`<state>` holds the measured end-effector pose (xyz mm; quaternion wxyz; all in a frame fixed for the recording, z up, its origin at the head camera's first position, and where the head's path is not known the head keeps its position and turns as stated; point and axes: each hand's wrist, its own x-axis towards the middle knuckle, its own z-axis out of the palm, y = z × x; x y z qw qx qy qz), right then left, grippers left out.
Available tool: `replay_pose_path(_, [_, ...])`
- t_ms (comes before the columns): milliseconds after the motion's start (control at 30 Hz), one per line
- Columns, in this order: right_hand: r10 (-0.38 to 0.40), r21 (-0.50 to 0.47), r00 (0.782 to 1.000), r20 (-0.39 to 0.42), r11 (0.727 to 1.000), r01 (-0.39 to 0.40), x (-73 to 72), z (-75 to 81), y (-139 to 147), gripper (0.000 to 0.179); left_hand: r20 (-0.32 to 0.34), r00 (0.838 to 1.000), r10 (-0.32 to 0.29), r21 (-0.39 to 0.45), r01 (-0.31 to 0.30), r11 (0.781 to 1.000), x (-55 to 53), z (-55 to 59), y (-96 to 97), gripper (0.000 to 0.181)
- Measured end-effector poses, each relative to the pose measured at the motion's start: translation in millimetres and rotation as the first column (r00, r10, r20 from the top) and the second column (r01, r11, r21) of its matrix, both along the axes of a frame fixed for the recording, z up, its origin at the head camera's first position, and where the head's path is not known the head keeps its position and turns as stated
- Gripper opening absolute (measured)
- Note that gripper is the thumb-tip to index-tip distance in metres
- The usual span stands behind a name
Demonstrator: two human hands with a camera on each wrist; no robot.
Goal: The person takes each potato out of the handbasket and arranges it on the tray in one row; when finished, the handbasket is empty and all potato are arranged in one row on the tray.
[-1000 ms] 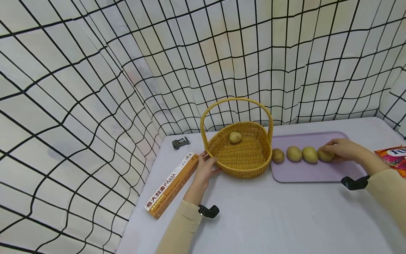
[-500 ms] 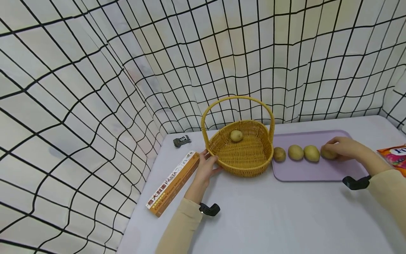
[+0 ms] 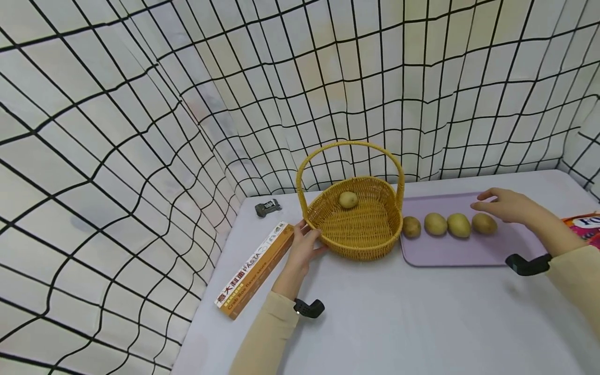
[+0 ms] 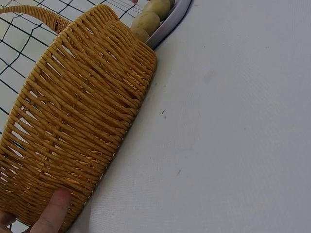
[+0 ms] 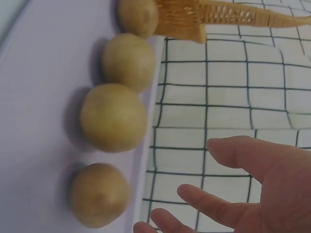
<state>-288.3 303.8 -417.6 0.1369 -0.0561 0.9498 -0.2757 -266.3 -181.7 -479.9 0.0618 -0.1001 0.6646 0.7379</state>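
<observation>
My left hand [image 3: 303,249] grips the near left side of a yellow wicker basket [image 3: 358,253] with a tall arched handle. In the left wrist view, one finger [image 4: 53,208] lies against the woven outer wall. Inside the basket is one potato [image 3: 348,200]. Several more potatoes form a row on a light purple tray [image 3: 450,256] to the right, the rightmost potato [image 3: 484,223] among them. Above and just right of that one, my right hand [image 3: 508,204] hovers with nothing in it, its thumb and fingers spread apart in the right wrist view.
A long pasta box [image 3: 253,271] lies slanted left of the basket. Behind it is a small dark packet [image 3: 268,208]. A red and orange bag [image 3: 586,226] sits at the far right. Black netting [image 3: 356,99] over white cloth stands behind and left of the table.
My right hand has let go of the rightmost potato and lifted up from it; the potato now rests on the tray. My left hand stays on the basket.
</observation>
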Motion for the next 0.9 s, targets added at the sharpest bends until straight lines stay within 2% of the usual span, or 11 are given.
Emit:
replay_pose_path(167, [0.028, 0.036, 0.998, -0.052, 0.999, -0.026, 4.0, 17.4, -17, 0.068, 0.001, 1.000, -0.005, -0.002, 0.005, 1.000, -0.6, 0.6, 0.1, 0.071])
replay_pose_path(467, [0.100, 0.032, 0.992, -0.080, 0.995, -0.098, 11.6, 57.1, -59, 0.071, -0.001, 1.000, -0.009, -0.010, 0.009, 1.000, -0.9, 1.7, -0.6, 0.070])
replay_pose_path(667, [0.184, 0.017, 0.976, -0.116, 0.983, -0.183, 20.5, 81.9, -94, 0.063, 0.003, 1.000, -0.009, 0.001, 0.009, 1.000, 0.2, 1.7, -0.2, 0.072])
replay_pose_path(900, [0.254, -0.020, 0.959, -0.126, 0.966, -0.258, 20.7, 87.2, -130, 0.060, 0.011, 1.000, -0.004, 0.000, 0.004, 1.000, 1.4, 1.0, -1.2, 0.071])
